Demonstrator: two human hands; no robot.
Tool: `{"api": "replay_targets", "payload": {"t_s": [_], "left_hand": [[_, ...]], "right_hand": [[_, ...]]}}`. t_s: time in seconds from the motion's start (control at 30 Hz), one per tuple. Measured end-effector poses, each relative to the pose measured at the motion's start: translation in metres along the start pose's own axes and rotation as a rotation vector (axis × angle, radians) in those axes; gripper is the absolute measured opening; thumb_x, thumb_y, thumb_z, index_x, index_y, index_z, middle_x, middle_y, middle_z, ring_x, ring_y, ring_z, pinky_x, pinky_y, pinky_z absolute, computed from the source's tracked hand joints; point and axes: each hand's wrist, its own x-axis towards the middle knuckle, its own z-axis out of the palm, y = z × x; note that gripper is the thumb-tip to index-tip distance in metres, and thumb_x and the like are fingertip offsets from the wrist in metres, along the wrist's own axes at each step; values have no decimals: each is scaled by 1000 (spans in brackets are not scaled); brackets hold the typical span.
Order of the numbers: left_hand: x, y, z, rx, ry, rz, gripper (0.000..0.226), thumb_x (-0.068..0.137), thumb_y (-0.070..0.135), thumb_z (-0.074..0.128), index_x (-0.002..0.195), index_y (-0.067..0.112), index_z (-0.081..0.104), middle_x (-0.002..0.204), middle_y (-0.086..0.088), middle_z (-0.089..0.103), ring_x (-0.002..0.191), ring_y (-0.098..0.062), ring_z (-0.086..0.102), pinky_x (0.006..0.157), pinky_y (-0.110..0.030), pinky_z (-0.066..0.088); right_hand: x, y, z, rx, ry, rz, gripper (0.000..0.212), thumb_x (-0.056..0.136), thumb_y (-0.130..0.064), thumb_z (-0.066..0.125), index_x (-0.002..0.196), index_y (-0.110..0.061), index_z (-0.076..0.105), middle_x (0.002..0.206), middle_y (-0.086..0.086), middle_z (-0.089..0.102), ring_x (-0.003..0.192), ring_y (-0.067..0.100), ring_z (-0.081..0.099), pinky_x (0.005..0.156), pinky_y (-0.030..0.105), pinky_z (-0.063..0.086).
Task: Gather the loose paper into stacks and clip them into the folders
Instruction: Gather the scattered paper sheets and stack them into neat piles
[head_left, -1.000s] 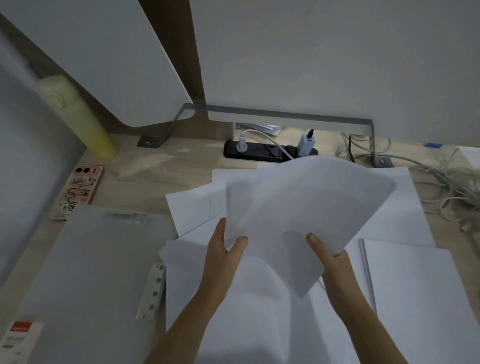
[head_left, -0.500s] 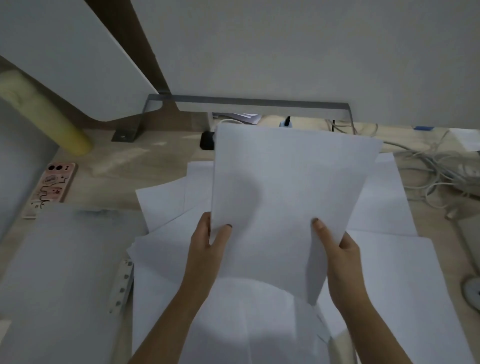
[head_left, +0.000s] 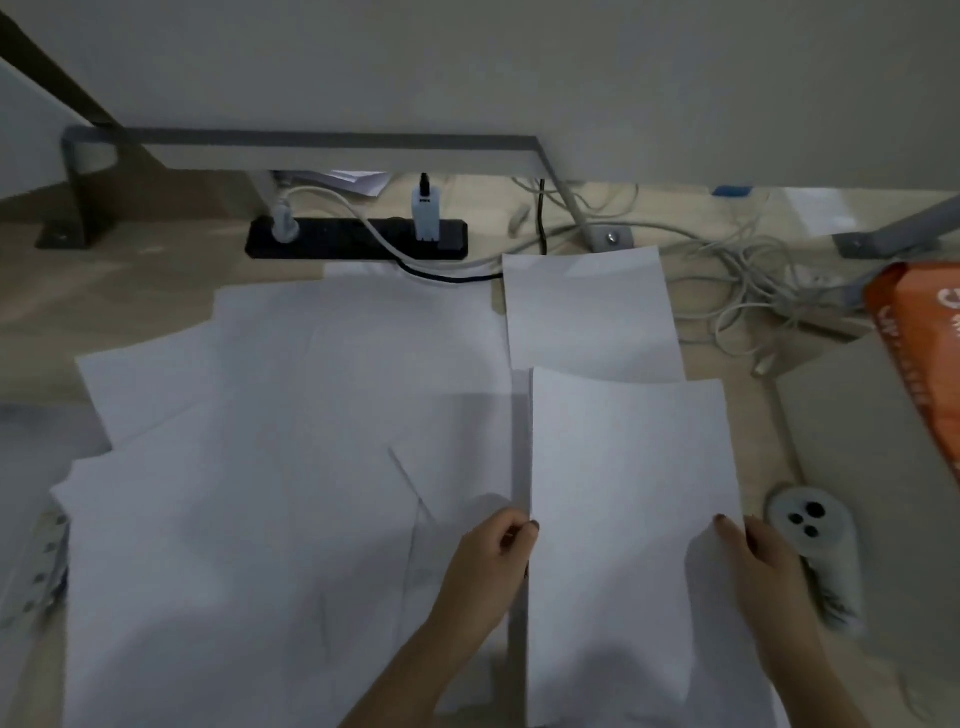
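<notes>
Both my hands hold a white sheet of paper (head_left: 631, 467) low over the right side of the desk. My left hand (head_left: 493, 561) grips its left edge, fingers curled. My right hand (head_left: 753, 556) pinches the right edge, thumb on top. Another white sheet (head_left: 589, 312) lies flat just beyond it. Several loose sheets (head_left: 291, 467) overlap across the middle and left of the desk. At the left edge a grey folder (head_left: 21, 441) shows in part, with its metal clip strip (head_left: 49, 566).
A black power strip (head_left: 358, 239) with plugs lies at the back under a metal frame (head_left: 311, 143). Tangled cables (head_left: 748, 275) spread at the back right. A white controller (head_left: 813, 540) lies next to my right hand. A grey board (head_left: 872, 467) and orange packet (head_left: 919, 338) sit far right.
The held sheet came down from in front of me and to the right, now low over the desk. The view swung right, so the phone and most of the folder left the frame.
</notes>
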Motion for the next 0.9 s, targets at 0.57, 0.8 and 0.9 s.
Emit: {"api": "replay_targets", "payload": {"t_s": [0.57,0.8,0.9], "left_hand": [[6,-8,39,307,118,-109,25,90,21,53,67,24,43,89,2,56,70,-9,52,65,-17,40],[3,1,41,493,86,-29,34,95,19,44,65,23,29,92,0,45,61,-7,38,65,-22,38],[3,3,41,496,74,-6,25,96,17,43,73,17,35,92,0,43,59,-6,36,65,-22,36]], "right_hand": [[24,45,-9,-126,-12,-20,8,90,-7,50,90,0,54,75,9,53,82,28,51,70,33,32],[17,41,0,-164,75,-84,23,90,-3,50,112,2,52,109,18,58,103,35,55,91,46,45],[17,41,1,-191,81,-91,21,89,-3,50,109,2,54,106,19,60,99,36,57,88,45,47]]}}
